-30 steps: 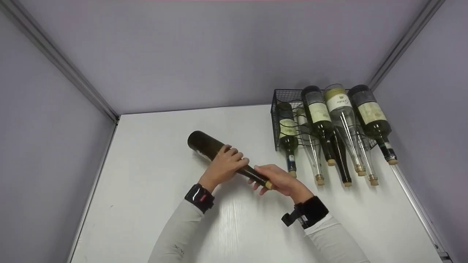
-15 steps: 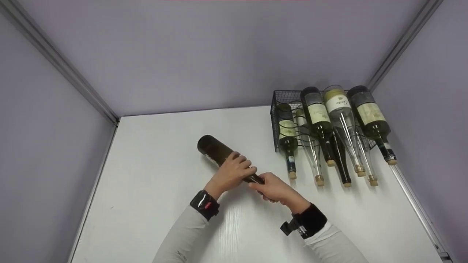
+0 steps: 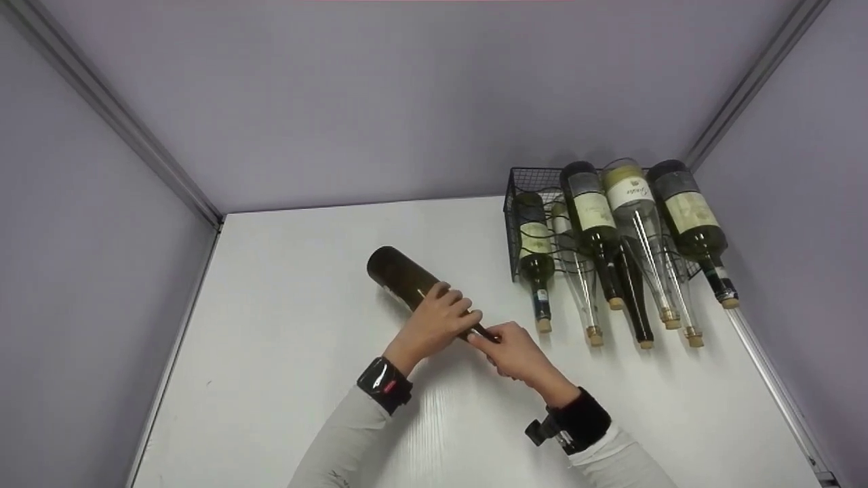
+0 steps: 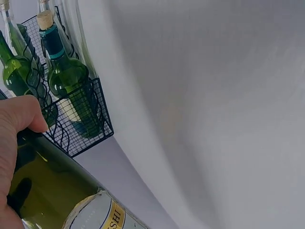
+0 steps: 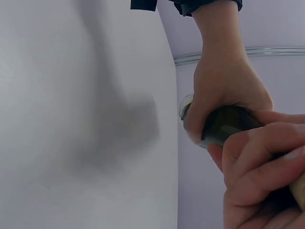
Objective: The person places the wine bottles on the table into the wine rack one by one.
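Note:
A dark green wine bottle (image 3: 404, 274) is held slantwise above the white table, its base toward the upper left. My left hand (image 3: 437, 320) grips it round the body near the shoulder. Lower down, my right hand (image 3: 515, 351) wraps round the neck and hides most of it. In the left wrist view the bottle's glass (image 4: 52, 183) carries a white and yellow label (image 4: 102, 214), mostly cut off by the frame. In the right wrist view the curled fingers (image 5: 259, 162) of my right hand cover the neck, with a cork (image 5: 299, 191) showing at the edge.
At the back right stands a black wire rack (image 3: 510, 224). Several corked bottles lie in it, necks toward me, including a labelled green bottle (image 3: 536, 237) at its left and a clear bottle (image 3: 637, 210) on top. Grey walls enclose the white table (image 3: 291, 291).
The bottle and both hands have shifted slightly right and down. My right hand has turned and closed round the neck, covering the cork that showed earlier in the head view.

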Tool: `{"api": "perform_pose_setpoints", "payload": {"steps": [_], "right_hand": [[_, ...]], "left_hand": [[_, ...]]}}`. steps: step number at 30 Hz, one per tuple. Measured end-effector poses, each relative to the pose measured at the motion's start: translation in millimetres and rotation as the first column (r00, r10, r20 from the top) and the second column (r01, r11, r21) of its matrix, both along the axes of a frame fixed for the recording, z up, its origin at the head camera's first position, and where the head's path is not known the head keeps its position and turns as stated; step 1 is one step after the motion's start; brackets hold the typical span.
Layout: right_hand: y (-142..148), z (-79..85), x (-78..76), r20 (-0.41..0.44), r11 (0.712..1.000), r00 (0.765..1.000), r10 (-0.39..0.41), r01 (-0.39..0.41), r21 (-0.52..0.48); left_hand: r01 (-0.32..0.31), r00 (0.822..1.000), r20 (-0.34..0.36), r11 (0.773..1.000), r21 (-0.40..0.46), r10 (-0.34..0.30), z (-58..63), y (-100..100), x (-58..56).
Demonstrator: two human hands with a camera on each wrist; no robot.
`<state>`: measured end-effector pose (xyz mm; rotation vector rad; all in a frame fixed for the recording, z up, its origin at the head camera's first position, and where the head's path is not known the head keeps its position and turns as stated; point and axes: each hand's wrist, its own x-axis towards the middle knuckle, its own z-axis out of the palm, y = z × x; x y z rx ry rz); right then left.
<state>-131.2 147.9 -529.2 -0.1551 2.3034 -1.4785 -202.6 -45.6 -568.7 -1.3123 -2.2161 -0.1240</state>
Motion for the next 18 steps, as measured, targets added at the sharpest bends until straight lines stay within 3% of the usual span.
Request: {"api": "perform_pose_setpoints", "payload": {"steps": [7,14,18], "right_hand": [[2.1,-3.2,4.8,-0.004,0.997,0.999,-0.039,0.039,-0.067],[8.5,-2.0,10.2,-0.006,0.992,0.997,-0.07,0.07,-0.102],[14.5,-1.4,12.2,0.001,0.985,0.994,-0.112,0.111,-0.13]], "left_hand": [[-0.073,0.997,0.033,0.997,-0.023,0.074,6.5,1.2,6.3],[-0.146,0.984,0.119,0.986,0.083,0.136,-1.0,-4.4,14.6],[-0.205,0.963,0.211,0.964,0.168,0.168,-6.3,-4.3,23.4]]}}
